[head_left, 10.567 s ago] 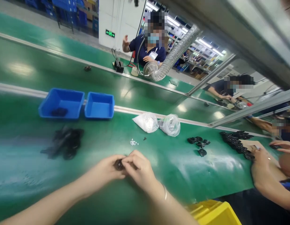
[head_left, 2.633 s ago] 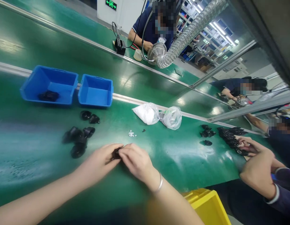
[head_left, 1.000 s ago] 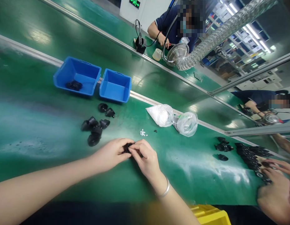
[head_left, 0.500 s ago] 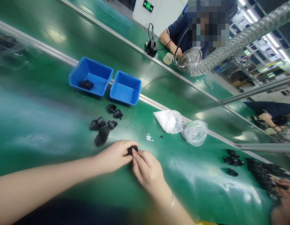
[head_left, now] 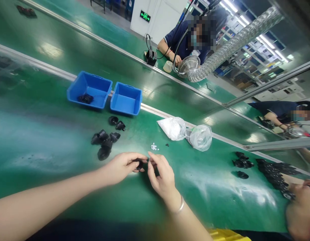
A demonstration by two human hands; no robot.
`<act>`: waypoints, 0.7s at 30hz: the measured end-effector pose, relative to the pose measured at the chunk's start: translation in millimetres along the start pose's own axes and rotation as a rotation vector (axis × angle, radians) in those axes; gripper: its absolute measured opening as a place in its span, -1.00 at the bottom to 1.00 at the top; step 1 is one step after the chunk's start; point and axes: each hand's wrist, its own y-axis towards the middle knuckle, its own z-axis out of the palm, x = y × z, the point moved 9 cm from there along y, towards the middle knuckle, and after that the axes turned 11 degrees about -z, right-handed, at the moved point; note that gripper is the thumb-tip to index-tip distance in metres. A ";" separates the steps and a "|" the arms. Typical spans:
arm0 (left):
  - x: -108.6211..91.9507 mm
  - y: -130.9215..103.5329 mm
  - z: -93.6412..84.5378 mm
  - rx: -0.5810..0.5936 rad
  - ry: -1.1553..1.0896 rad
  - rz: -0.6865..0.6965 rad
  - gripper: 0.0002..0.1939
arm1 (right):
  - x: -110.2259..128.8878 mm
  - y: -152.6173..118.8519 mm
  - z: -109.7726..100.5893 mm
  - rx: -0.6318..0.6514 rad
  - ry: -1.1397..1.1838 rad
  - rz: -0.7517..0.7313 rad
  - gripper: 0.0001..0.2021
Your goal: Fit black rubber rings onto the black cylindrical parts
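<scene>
My left hand (head_left: 124, 167) is closed around a small black round plastic part (head_left: 139, 164), low over the green table. Its fingers hide much of the part. Just to the right, my right hand (head_left: 162, 172) is held with thumb and fingers curved and apart, its fingertips close to those of the left. Nothing shows between them. Beyond the hands lie a little pile of white pieces (head_left: 154, 146) and a few tiny black pieces (head_left: 167, 145). Several black plastic caps (head_left: 104, 147) lie in a loose group to the left.
Two blue bins stand at the back left; the left bin (head_left: 99, 85) holds dark wiry items, beside the right bin (head_left: 127, 97). Clear plastic bags (head_left: 200, 138) rest near the metal rail. More black parts (head_left: 272, 175) lie at right, near another person's hand (head_left: 301, 204). People sit opposite.
My right fingers have come away from the black part and opened. The left hand still has the part, now turned. The whole view has shifted a little.
</scene>
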 end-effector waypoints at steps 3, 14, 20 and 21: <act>-3.7 -2.0 0.3 -0.004 0.025 0.024 -0.71 | 8.2 2.0 8.8 0.121 0.024 -0.055 -0.48; -8.6 -14.2 6.4 -0.138 0.507 -0.010 -0.55 | 25.7 -1.2 20.4 0.234 -0.226 -0.233 -0.57; -65.3 -32.6 -25.6 -0.656 1.415 0.385 -0.58 | -107.5 -60.5 -100.9 0.025 -0.343 0.660 -0.70; -68.5 -32.5 -33.6 -0.736 1.527 0.347 -0.60 | -123.8 -77.0 -126.9 -0.034 -0.394 0.733 -0.71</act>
